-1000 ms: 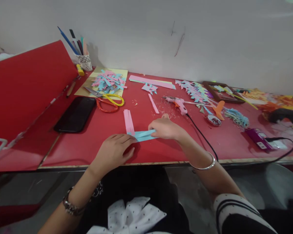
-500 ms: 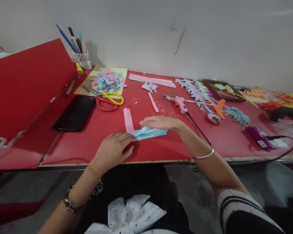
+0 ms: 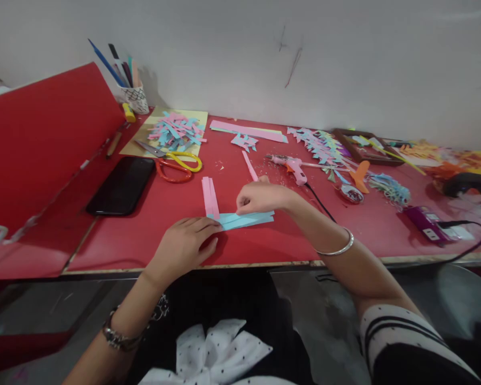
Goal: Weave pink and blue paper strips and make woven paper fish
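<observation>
My left hand [image 3: 186, 240] lies low over the red tabletop, fingers stretched out, their tips pressing on the left end of the light-blue paper strips [image 3: 250, 220]. My right hand [image 3: 264, 198] is closed, fingers curled, at the upper edge of those blue strips; what its fingertips grip is partly hidden. Flat on the table, the blue strips meet the lower end of the pink paper strips [image 3: 210, 197] at a corner. Just behind my right hand, a folded pink strip [image 3: 249, 166] lies partly covered by it.
Scissors [image 3: 178, 164] and a black phone [image 3: 121, 185] lie left. Cut paper pieces [image 3: 176, 131] are heaped behind them near a pen cup [image 3: 135, 99]. A pink glue gun [image 3: 291, 167] with its cord, a fringed paper strip [image 3: 315, 145] and a purple power box [image 3: 428, 225] are right.
My right hand has gone from flat and extended to curled, shifting slightly. The blue strips, raised and bent before, now lie flatter. My left hand has stayed nearly in place.
</observation>
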`<state>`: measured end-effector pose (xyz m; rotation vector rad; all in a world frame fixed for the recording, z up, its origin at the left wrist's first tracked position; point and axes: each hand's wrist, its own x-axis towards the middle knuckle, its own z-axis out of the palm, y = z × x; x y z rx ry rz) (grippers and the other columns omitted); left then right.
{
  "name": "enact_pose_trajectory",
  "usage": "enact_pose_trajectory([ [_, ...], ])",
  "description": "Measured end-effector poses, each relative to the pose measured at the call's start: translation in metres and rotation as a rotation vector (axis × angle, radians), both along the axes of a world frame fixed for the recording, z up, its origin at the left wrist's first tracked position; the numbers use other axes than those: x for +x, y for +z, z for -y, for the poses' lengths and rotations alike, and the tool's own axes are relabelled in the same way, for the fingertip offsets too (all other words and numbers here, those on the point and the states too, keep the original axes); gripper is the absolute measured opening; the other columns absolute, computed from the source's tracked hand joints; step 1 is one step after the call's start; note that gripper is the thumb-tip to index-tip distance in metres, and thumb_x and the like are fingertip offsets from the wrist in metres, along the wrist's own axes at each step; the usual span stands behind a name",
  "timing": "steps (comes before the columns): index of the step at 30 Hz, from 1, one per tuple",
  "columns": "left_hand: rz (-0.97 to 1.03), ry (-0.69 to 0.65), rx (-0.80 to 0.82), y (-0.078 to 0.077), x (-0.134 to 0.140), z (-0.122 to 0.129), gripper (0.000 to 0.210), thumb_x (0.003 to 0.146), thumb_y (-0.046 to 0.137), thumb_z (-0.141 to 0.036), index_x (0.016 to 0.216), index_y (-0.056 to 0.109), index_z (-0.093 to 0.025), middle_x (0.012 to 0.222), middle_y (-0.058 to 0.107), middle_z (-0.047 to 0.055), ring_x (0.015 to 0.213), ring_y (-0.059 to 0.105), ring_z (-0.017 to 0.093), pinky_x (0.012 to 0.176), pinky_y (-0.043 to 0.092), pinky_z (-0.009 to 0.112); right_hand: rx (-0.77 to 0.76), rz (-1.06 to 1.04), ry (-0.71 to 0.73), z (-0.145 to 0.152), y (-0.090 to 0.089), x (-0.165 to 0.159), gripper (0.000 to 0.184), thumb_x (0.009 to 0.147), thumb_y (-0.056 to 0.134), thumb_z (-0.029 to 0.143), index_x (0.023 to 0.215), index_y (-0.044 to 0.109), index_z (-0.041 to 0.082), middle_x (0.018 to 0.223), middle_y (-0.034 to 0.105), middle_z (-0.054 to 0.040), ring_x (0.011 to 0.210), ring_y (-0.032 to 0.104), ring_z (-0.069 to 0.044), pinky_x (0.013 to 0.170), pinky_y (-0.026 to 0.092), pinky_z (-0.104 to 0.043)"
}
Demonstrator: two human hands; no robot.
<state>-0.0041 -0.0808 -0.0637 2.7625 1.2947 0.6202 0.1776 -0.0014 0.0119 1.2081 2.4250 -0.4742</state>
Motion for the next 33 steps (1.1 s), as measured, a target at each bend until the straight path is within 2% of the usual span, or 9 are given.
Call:
enact_pose_trajectory([
  [3,0.003,-0.004,-0.005,0.000,0.000,0.000,0.025,0.080,0.042,-0.023,0.094,0.063,-0.020,0.095,0.068,0.004,0.084,0.062,0.018,0.073,0.049,0.030,-0.023,-0.007,0.026,-0.003,0.002,0.001,0.022,0.076,0.045,0.026,0.061,0.057,0.015,0.056,0.053,0.0026,0.054,0.042,-0.008,0.059,0.021,-0.027],
  [7,0.009,-0.001,-0.018,0.001,0.001,0.000,0.026,0.080,0.041,-0.022,0.094,0.063,-0.020,0.095,0.068,0.004,0.084,0.063,0.018,0.074,0.049,0.030,-0.125,-0.026,0.051,-0.005,0.003,0.001,0.015,0.074,0.049,0.023,0.080,0.061,0.016,0.070,0.062,0.0011,0.060,0.049,-0.009,0.059,0.026,-0.025],
  [11,-0.001,0.002,-0.031,0.001,0.000,0.000,0.026,0.080,0.041,-0.023,0.095,0.063,-0.020,0.096,0.068,0.004,0.085,0.062,0.019,0.075,0.048,0.032,-0.117,0.013,0.098,-0.005,0.003,-0.003,0.028,0.070,0.055,0.020,0.097,0.060,0.019,0.086,0.065,-0.0021,0.076,0.054,-0.013,0.064,0.027,-0.026],
  [13,-0.003,0.005,-0.034,0.000,0.000,0.000,0.026,0.080,0.041,-0.023,0.094,0.063,-0.020,0.096,0.068,0.004,0.085,0.062,0.019,0.075,0.048,0.032,-0.077,0.072,0.121,-0.006,0.002,-0.006,0.028,0.068,0.057,0.019,0.096,0.062,0.020,0.086,0.065,-0.0020,0.079,0.054,-0.014,0.066,0.026,-0.028],
  [17,-0.001,0.020,-0.029,-0.001,0.000,0.000,0.026,0.080,0.041,-0.024,0.093,0.063,-0.021,0.096,0.068,0.004,0.085,0.062,0.018,0.075,0.048,0.031,-0.047,0.111,0.089,-0.009,-0.002,-0.010,0.020,0.070,0.055,0.027,0.086,0.064,0.019,0.074,0.064,-0.0004,0.069,0.053,-0.013,0.063,0.026,-0.028],
  [24,0.005,0.022,-0.013,-0.005,-0.001,-0.002,0.027,0.079,0.041,-0.023,0.094,0.063,-0.020,0.098,0.067,0.004,0.087,0.062,0.018,0.078,0.047,0.030,-0.265,0.010,0.126,-0.020,-0.003,-0.003,0.020,0.074,0.047,0.021,0.058,0.058,0.014,0.056,0.055,0.0028,0.049,0.040,-0.006,0.051,0.027,-0.023],
  [26,0.015,0.015,-0.033,-0.005,-0.001,-0.003,0.027,0.079,0.041,-0.024,0.094,0.063,-0.020,0.099,0.067,0.004,0.089,0.061,0.018,0.079,0.046,0.030,-0.321,-0.013,0.099,-0.022,0.001,0.000,0.018,0.074,0.047,0.019,0.060,0.057,0.014,0.055,0.055,0.0036,0.048,0.040,-0.006,0.051,0.028,-0.023],
  [29,0.057,0.005,-0.076,-0.001,0.000,-0.002,0.027,0.078,0.042,-0.026,0.093,0.062,-0.021,0.099,0.067,0.002,0.089,0.061,0.017,0.079,0.045,0.028,-0.361,-0.047,0.027,-0.024,0.007,0.004,0.010,0.073,0.050,0.018,0.073,0.059,0.015,0.056,0.056,0.0046,0.050,0.045,-0.007,0.054,0.032,-0.022],
  [33,0.104,0.122,-0.132,0.008,0.008,0.000,0.028,0.076,0.043,-0.035,0.084,0.065,-0.021,0.089,0.069,0.002,0.079,0.062,0.016,0.068,0.045,0.024,-0.359,-0.241,-0.010,-0.021,0.010,0.008,0.016,0.074,0.052,0.022,0.088,0.058,0.015,0.063,0.059,0.0028,0.058,0.051,-0.008,0.059,0.037,-0.021],
])
